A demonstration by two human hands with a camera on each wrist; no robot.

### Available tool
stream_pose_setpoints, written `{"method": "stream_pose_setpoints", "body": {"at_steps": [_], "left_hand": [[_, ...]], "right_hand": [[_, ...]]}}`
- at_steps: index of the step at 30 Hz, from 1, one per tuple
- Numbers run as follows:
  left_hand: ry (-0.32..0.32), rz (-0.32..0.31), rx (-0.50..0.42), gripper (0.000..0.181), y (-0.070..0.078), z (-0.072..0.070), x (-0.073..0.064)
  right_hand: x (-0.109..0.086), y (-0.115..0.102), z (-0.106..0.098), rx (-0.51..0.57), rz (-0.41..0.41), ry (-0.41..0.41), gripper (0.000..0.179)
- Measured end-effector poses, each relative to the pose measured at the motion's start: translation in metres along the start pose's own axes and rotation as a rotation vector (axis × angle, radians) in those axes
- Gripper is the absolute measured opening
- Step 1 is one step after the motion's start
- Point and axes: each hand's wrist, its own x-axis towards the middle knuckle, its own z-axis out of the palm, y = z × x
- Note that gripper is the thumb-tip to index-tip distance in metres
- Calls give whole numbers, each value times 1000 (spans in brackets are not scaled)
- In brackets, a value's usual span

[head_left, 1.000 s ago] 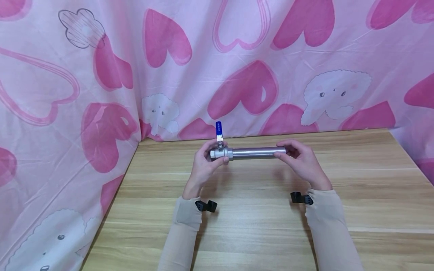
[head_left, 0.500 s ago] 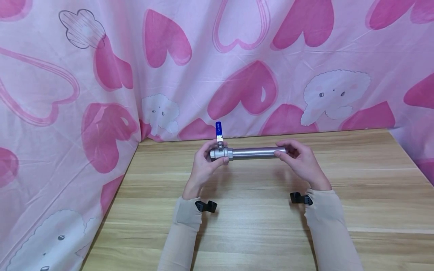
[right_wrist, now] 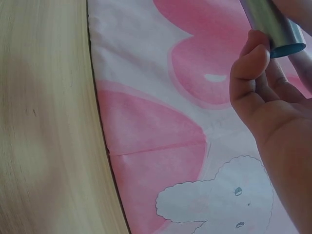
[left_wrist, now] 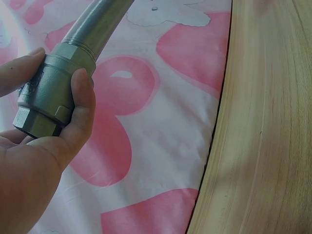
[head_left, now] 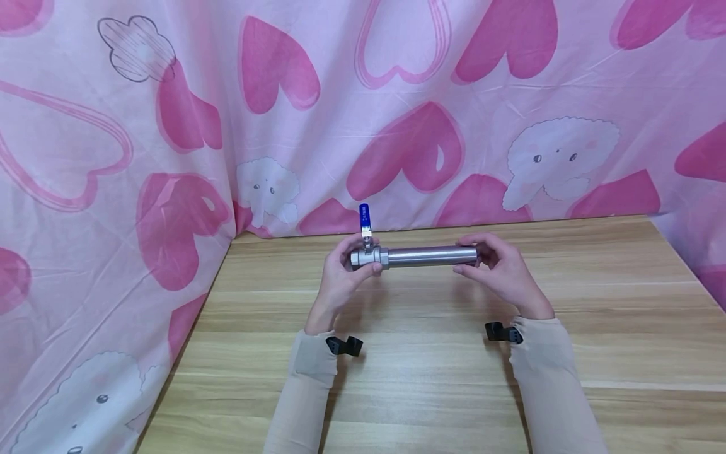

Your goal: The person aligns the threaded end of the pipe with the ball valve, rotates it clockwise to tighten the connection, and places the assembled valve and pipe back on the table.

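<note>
My left hand (head_left: pixel 339 272) grips the metal ball valve (head_left: pixel 370 256), thumb on the near side and fingers behind it. The valve's blue lever handle (head_left: pixel 365 216) points up and away. From the valve's right end a steel pipe (head_left: pixel 431 256) runs level to the right, its joint at the valve's hex collar. At the pipe's free end my right hand (head_left: pixel 507 272) holds it between the thumb below and fingers above. In the right wrist view the pipe's open end (right_wrist: pixel 288 49) shows between thumb and fingers. The left wrist view shows the valve body (left_wrist: pixel 51 87) in the left palm.
Both hands are over a wooden table (head_left: pixel 425 378). A pink cloth (head_left: pixel 329 145) with hearts and white animal faces hangs along its back and left sides. Black camera mounts (head_left: pixel 345 345) stick out from both sleeves.
My right thumb has slid down off the pipe's near face to its lower edge, and the fingers have shifted slightly left. The left hand and the valve stay nearly still.
</note>
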Motion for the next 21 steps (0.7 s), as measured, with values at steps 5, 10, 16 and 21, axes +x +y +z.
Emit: {"method": "stream_pose_setpoints", "body": {"at_steps": [5,10,16,21], "left_hand": [[0,-8,-7,56,-1,-1,0],[-1,-2,-2,57,-1,-1,0],[-7,6,-6,57,-2,-1,1],[-8,6,-13,57,-2,-1,1]], "right_hand": [[0,1,0,0,-20,-1,41],[0,1,1,5,-42,-3,39],[0,-1,0,-5,-36,-2,39],[0,-2,1,-6,-35,9,38]]}}
